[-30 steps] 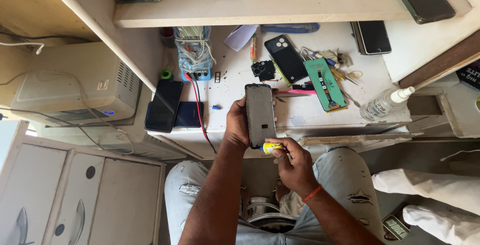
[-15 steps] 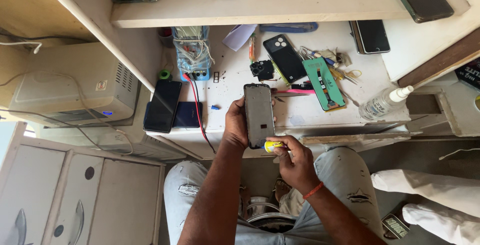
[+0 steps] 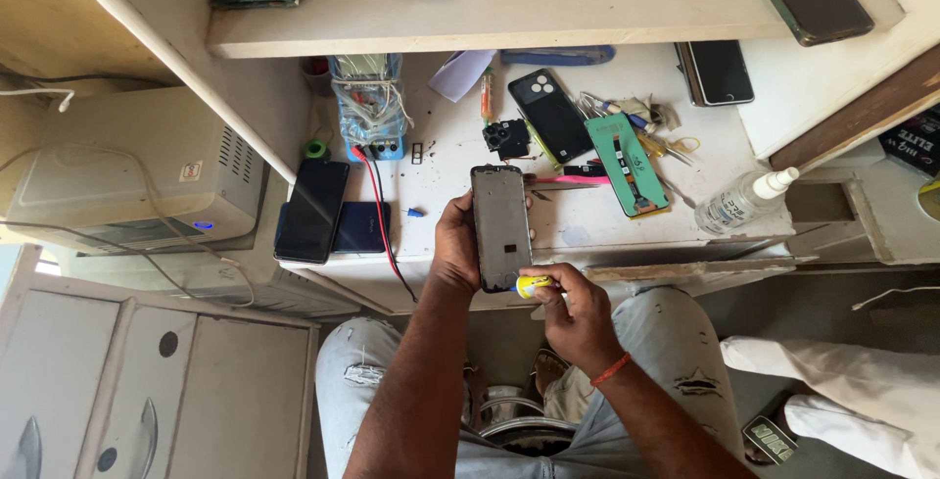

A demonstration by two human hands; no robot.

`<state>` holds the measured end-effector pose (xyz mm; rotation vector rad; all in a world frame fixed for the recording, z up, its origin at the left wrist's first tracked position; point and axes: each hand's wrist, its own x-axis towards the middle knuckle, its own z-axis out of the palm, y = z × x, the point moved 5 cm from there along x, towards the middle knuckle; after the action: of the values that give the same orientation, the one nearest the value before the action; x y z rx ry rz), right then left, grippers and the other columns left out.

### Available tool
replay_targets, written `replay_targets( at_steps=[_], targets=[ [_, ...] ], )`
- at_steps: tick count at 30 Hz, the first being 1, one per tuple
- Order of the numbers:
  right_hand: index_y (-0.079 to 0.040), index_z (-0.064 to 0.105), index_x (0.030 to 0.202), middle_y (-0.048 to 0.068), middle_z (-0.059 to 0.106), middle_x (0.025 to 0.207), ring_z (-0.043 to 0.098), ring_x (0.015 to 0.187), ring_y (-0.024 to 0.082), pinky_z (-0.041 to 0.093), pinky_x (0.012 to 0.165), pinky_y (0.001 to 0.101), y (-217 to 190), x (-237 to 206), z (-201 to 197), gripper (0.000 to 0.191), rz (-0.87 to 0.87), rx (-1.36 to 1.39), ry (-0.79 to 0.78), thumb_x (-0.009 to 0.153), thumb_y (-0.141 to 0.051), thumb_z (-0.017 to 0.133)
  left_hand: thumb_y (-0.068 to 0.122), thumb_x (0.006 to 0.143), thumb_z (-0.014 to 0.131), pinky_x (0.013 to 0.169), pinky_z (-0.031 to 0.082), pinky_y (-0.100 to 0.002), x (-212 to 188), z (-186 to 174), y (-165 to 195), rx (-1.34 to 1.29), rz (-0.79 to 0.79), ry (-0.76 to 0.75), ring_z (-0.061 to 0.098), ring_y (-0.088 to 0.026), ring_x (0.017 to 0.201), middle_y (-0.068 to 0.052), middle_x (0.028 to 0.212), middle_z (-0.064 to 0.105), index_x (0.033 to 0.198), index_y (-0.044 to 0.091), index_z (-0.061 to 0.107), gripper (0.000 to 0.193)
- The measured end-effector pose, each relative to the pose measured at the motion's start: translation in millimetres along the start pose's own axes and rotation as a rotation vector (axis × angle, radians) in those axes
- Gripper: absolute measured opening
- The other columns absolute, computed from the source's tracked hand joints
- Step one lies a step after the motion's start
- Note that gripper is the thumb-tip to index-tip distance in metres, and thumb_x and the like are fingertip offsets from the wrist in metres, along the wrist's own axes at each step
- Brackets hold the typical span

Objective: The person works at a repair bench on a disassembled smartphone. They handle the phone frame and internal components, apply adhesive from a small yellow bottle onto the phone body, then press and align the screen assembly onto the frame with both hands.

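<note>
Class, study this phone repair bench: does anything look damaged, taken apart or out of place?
Yes. The phone frame in the left hand is stripped, its bare inside showing. The right hand holds a small yellow tube at its lower edge. A loose camera module and green screen part lie scattered on the bench.

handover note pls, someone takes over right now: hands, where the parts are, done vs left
Left hand: holds the phone frame upright over the workbench edge.
Right hand: grip on a small yellow tube, tip at the frame's lower edge.
Bench: green screen part, camera module, clear spray bottle.
Done: frame stripped bare.
Left: cannot tell how much of the edge is treated; screen part not fitted.
</note>
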<state>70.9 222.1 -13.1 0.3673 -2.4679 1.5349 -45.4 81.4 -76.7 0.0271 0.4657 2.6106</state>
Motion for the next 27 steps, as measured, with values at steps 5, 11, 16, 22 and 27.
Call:
replay_targets(
  at_steps=[5,11,16,22,27],
  targets=[
    [-0.006,0.07,0.113,0.006,0.08,0.103,0.077,0.087,0.016,0.059,0.08,0.03,1,1,2,0.019,0.034,0.012,-0.015,0.098,-0.01,0.058,0.043,0.101,0.042,0.093,0.057,-0.05,0,3,0,0.028,0.002,0.003,0.069,-0.034,0.109,-0.022,0.125,0.069,0.142,0.001,0.056,0.06],
    [-0.007,0.071,0.113,0.007,0.078,0.099,0.077,0.086,0.017,0.059,0.079,0.0302,0,1,-5,0.017,0.029,-0.042,-0.008,0.1,-0.011,0.06,0.042,0.1,0.041,0.093,0.057,-0.052,0,2,0,-0.003,-0.018,0.034,0.069,-0.035,0.111,-0.022,0.126,0.068,0.142,0.001,0.055,0.06],
    [-0.008,0.071,0.112,0.007,0.079,0.102,0.077,0.088,0.018,0.059,0.08,0.0306,1,1,-8,0.017,0.023,-0.053,0.015,0.1,-0.012,0.059,0.044,0.1,0.041,0.092,0.057,-0.052,0,1,1,0.011,-0.017,-0.005,0.069,-0.037,0.106,-0.024,0.125,0.069,0.142,0.002,0.055,0.061],
    [-0.008,0.07,0.111,0.007,0.079,0.103,0.077,0.091,0.019,0.059,0.082,0.0312,4,1,-10,0.015,0.004,-0.082,0.027,0.1,-0.012,0.06,0.042,0.1,0.04,0.093,0.057,-0.052,0,-1,0,0.014,-0.014,0.048,0.069,-0.037,0.109,-0.025,0.126,0.068,0.143,0.001,0.055,0.061],
    [-0.009,0.071,0.111,0.008,0.079,0.099,0.077,0.089,0.019,0.059,0.081,0.032,8,0,-9,0.018,0.044,-0.093,0.031,0.097,-0.011,0.06,0.042,0.099,0.039,0.093,0.057,-0.053,0,0,0,-0.028,-0.025,0.001,0.069,-0.037,0.109,-0.024,0.126,0.068,0.142,0.002,0.055,0.061]
  ],
)
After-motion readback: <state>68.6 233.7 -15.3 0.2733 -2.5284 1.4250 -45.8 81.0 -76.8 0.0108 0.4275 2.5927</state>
